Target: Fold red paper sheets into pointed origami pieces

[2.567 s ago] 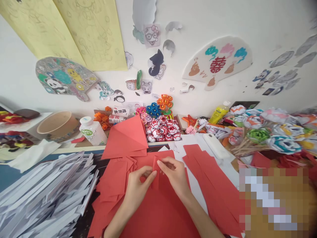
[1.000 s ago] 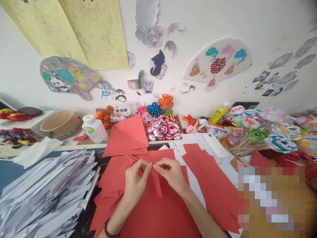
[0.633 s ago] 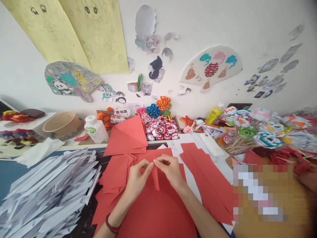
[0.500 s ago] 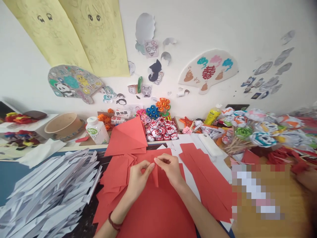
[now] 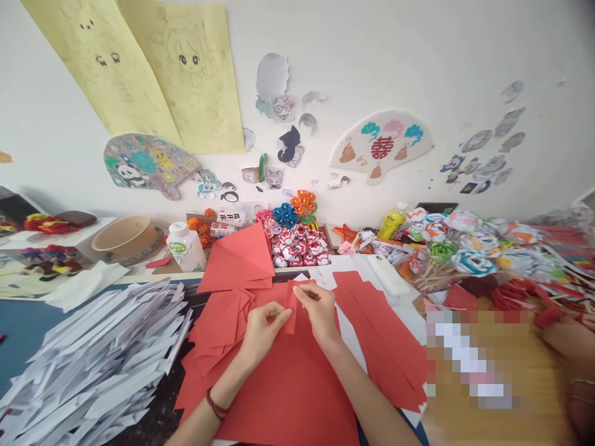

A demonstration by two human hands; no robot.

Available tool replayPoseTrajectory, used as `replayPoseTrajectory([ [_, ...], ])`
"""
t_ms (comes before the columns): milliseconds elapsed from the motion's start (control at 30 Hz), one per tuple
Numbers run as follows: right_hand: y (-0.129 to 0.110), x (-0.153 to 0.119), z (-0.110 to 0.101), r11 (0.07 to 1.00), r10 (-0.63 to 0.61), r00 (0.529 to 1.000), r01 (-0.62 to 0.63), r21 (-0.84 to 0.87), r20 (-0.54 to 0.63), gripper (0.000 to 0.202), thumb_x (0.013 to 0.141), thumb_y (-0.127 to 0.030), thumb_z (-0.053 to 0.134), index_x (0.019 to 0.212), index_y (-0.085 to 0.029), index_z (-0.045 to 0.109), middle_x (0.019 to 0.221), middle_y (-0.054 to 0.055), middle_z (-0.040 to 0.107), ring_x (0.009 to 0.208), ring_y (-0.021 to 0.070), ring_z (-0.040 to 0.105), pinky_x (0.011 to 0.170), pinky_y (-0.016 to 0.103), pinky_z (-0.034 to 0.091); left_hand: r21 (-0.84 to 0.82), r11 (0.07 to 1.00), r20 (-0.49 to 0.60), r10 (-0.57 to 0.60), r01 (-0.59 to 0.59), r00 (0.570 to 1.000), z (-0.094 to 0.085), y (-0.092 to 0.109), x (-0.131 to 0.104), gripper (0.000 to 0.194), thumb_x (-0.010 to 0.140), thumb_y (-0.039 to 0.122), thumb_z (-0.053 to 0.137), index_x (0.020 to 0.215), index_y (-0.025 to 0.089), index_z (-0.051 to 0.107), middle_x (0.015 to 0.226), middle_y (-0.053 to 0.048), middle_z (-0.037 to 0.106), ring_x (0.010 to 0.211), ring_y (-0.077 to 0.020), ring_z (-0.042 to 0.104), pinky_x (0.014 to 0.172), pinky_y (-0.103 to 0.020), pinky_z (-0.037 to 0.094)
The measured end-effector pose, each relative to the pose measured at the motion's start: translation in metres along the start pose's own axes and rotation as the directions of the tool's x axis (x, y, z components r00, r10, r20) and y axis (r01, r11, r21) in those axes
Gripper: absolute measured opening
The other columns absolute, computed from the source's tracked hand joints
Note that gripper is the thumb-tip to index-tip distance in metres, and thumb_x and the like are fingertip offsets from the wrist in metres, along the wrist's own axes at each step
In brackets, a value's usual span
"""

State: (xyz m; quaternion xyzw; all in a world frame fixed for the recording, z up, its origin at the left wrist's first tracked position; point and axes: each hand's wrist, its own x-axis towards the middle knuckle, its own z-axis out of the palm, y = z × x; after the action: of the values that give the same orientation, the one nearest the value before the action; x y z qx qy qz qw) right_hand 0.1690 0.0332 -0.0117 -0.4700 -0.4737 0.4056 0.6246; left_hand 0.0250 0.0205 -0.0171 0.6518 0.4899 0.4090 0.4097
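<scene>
Pinching red ppr [image 5: 290, 323], 囍-fan [image 5: 382, 147] behind

Legible markings comprise the red double-happiness character 囍 [image 5: 382, 148] on the white fan [image 5: 361, 144] and "100%" on the green label [image 5: 177, 246] of the white bottle [image 5: 190, 254] (lettering beneath illegible), while Chinese characters on the white package [image 5: 227, 218] are too small to transcribe.

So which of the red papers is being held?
The narrow strip pinched by the left hand and right hand, above the large red sheet. The red sheets piled at left and longer strips at right lie ungripped.
</scene>
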Motion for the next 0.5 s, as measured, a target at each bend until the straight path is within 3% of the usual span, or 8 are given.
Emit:
replayPoseTrajectory([
  [267, -0.007, 0.001, 0.000, 0.999, -0.024, 0.997, 0.026, 0.026, -0.072, 0.026, 0.081, -0.037, 0.065, 0.066, -0.017, 0.064, 0.061, -0.002, 0.050, 0.058, 0.0118, 0.040, 0.055, 0.025, 0.034, 0.033, 0.999, 0.073, 0.023, -0.025, 0.997, -0.004, 0.001, -0.003, 0.033, 0.086, 0.042, 0.057, 0.066, 0.016, 0.056, 0.063, 0.001, 0.058, 0.061, -0.0118, 0.051, 0.060, -0.020, 0.038],
  [500, -0.009, 0.001, 0.004, 0.997, 0.004, 0.997, 0.002, 0.080, -0.072, 0.026, 0.080, -0.041, 0.067, 0.072, -0.017, 0.070, 0.060, -0.001, 0.056, 0.057, 0.0123, 0.047, 0.055, 0.025, 0.039, -0.027, 0.999, 0.049, 0.028, -0.026, 0.998, -0.014, 0.002, 0.001, 0.034, 0.087, 0.044, 0.055, 0.068, 0.015, 0.057, 0.063, 0.001, 0.055, 0.060, -0.0110, 0.048, 0.058, -0.021, 0.037],
])
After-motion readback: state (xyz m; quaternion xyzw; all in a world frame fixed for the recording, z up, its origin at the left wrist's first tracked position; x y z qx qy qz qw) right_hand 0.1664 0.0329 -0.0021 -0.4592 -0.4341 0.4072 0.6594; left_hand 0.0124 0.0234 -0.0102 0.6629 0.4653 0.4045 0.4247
